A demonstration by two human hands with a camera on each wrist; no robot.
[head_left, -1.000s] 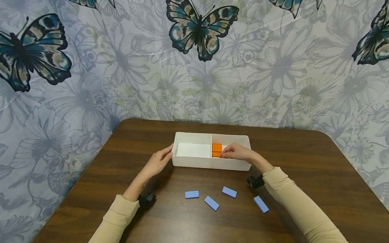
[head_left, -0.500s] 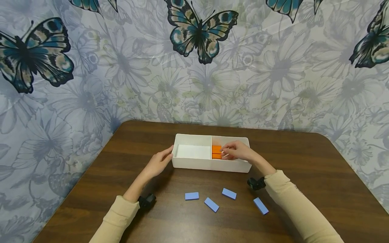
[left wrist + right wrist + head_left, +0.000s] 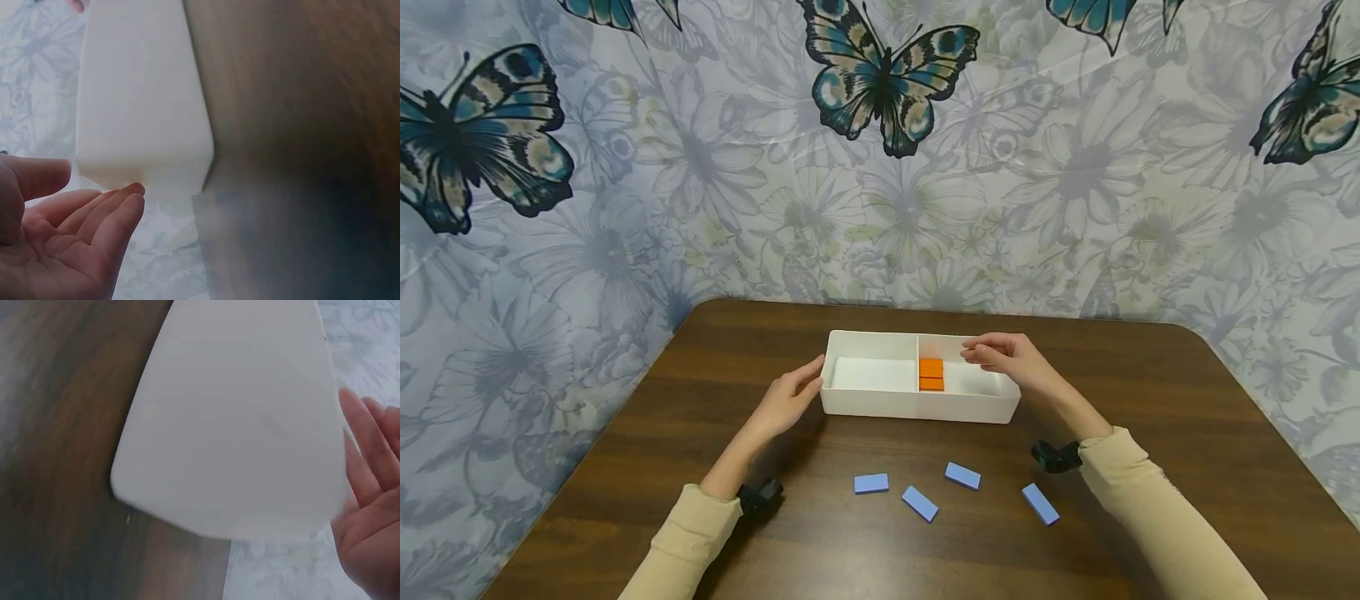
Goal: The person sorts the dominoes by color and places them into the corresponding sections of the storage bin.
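A white two-compartment box stands on the table, split by an upright divider. Inside its right compartment, against the divider, lie orange blocks. My left hand rests its fingertips at the box's left end; in the left wrist view the fingers are extended beside that end wall. Over the right compartment my right hand hovers with nothing between its fingers, which look relaxed in the right wrist view. In front of the box lie several blue blocks, apart from both hands.
The brown wooden table reaches back to a wall covering printed with flowers and butterflies. Dark wrist cameras sit at the left wrist and the right wrist.
My right hand has drawn away from the orange blocks, moving right and up over the right compartment. The left hand stays at the box's left end, and the blue blocks have not moved.
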